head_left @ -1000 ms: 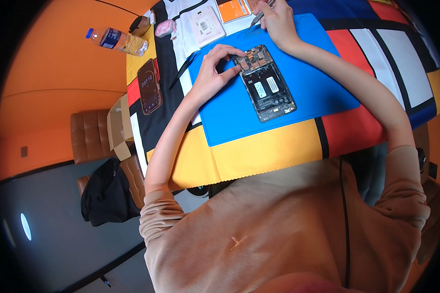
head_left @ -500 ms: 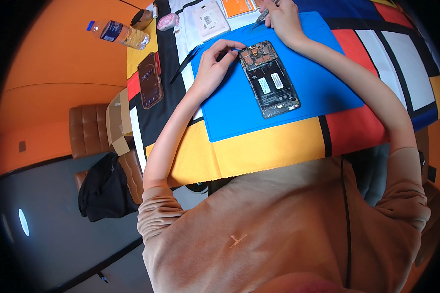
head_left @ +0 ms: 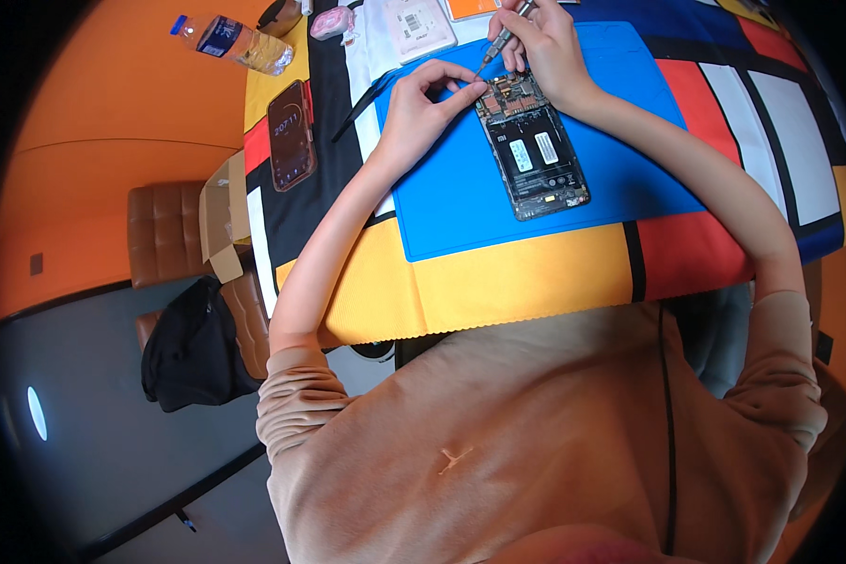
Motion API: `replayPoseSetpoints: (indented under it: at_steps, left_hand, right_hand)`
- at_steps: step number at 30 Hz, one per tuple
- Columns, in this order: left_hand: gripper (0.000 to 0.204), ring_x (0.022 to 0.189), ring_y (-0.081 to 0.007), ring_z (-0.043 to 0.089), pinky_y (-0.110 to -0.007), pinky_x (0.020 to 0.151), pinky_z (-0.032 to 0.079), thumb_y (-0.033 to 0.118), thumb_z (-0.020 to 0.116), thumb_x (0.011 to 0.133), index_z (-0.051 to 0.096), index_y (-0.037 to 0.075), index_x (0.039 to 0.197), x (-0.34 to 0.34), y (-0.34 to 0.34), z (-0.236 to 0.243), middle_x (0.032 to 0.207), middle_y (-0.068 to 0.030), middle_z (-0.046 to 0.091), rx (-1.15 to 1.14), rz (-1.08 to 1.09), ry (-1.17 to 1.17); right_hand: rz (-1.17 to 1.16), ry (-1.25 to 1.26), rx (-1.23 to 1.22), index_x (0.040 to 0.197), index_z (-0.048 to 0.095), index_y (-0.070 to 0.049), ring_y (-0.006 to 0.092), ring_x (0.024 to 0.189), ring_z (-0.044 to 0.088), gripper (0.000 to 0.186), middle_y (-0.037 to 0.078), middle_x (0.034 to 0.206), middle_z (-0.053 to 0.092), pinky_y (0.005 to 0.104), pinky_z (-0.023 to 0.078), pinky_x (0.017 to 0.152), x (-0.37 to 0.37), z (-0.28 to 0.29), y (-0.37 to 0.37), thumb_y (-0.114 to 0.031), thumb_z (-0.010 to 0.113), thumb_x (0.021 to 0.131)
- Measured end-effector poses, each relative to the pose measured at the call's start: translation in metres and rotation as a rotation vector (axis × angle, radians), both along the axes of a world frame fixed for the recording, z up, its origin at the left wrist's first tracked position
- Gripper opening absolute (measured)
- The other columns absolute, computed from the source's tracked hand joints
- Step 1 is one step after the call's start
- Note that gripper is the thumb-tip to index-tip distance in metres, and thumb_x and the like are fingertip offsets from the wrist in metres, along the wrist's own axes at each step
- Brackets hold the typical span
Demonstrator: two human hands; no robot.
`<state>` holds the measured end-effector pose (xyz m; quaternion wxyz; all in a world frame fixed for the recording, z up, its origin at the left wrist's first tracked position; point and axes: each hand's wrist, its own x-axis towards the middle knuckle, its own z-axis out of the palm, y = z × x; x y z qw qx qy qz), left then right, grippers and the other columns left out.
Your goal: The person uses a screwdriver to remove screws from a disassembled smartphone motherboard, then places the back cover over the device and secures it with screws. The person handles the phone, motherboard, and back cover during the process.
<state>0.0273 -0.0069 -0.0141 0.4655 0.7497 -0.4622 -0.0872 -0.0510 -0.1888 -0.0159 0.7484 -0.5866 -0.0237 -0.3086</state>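
An opened smartphone (head_left: 539,158) lies on a blue work mat (head_left: 442,211), its circuit board and black battery exposed. My left hand (head_left: 421,105) has thumb and forefinger closed at the phone's top left corner, touching it. A slim grey screwdriver (head_left: 499,43) is gripped in my right hand (head_left: 547,52), above the phone's top edge. Its tip points down to the same corner, close to my left fingertips. Whether a small part lies between those fingertips is too small to tell.
Left of the mat, a second phone (head_left: 291,136) with a lit screen lies on the patterned tablecloth. Near it are a thin black tool (head_left: 355,111), a water bottle (head_left: 235,45), a pink case (head_left: 333,23) and a white package (head_left: 419,30). An orange box (head_left: 470,7) stands farther back.
My right hand has brought the screwdriver down and nearer, from over the far part of the mat to the phone's top left corner. My left hand stays at that corner.
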Motion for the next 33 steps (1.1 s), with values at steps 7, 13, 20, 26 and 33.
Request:
replayPoseSetpoints:
  at_steps: [7,13,20,26,33]
  left_hand:
    - [0.020,0.075,-0.0079,0.057,-0.024,0.070,0.046,0.019,0.079,0.088,0.076,0.002,0.096,-0.0006,0.0008,0.0009,0.086,-0.0031,0.066,0.007,0.006,0.047]
    - [0.019,0.076,-0.0081,0.059,-0.024,0.071,0.047,0.018,0.078,0.089,0.076,0.001,0.097,0.0005,0.0006,-0.0005,0.088,-0.0039,0.068,-0.004,0.003,0.051]
    - [0.019,0.077,-0.0083,0.059,-0.024,0.071,0.047,0.018,0.078,0.089,0.076,0.001,0.098,0.0023,0.0005,-0.0028,0.089,-0.0043,0.069,-0.008,0.005,0.051]
    - [0.020,0.077,-0.0079,0.058,-0.023,0.071,0.047,0.019,0.078,0.089,0.076,0.001,0.098,0.0019,0.0013,-0.0011,0.089,-0.0041,0.069,-0.006,-0.026,0.020]
    - [0.020,0.077,-0.0082,0.059,-0.024,0.071,0.047,0.020,0.078,0.090,0.077,0.002,0.098,0.0022,0.0015,-0.0012,0.089,-0.0040,0.068,-0.004,-0.022,0.039]
  right_hand:
    - [0.001,-0.006,0.000,0.102,0.047,-0.008,0.0068,0.045,0.049,0.005,0.002,0.066,0.055,0.0215,0.039,0.041,-0.0005,0.0000,-0.0003,-0.006,0.051,0.101]
    - [-0.012,-0.015,-0.013,0.102,0.047,-0.008,0.0063,0.044,0.048,0.005,0.002,0.066,0.055,0.0212,0.038,0.041,-0.0008,0.0004,0.0001,-0.007,0.052,0.101]
    - [0.016,-0.034,0.028,0.103,0.049,-0.009,0.0057,0.045,0.048,0.003,0.001,0.066,0.056,0.0206,0.039,0.042,-0.0008,-0.0005,0.0008,-0.009,0.051,0.102]
    - [0.006,-0.028,0.009,0.103,0.049,-0.009,0.0052,0.046,0.048,0.002,0.001,0.067,0.056,0.0203,0.038,0.042,-0.0009,0.0000,0.0004,-0.009,0.051,0.102]
    - [0.005,-0.029,0.012,0.103,0.049,-0.009,0.0050,0.045,0.048,0.002,0.001,0.067,0.056,0.0203,0.038,0.042,-0.0018,0.0000,0.0006,-0.009,0.051,0.101]
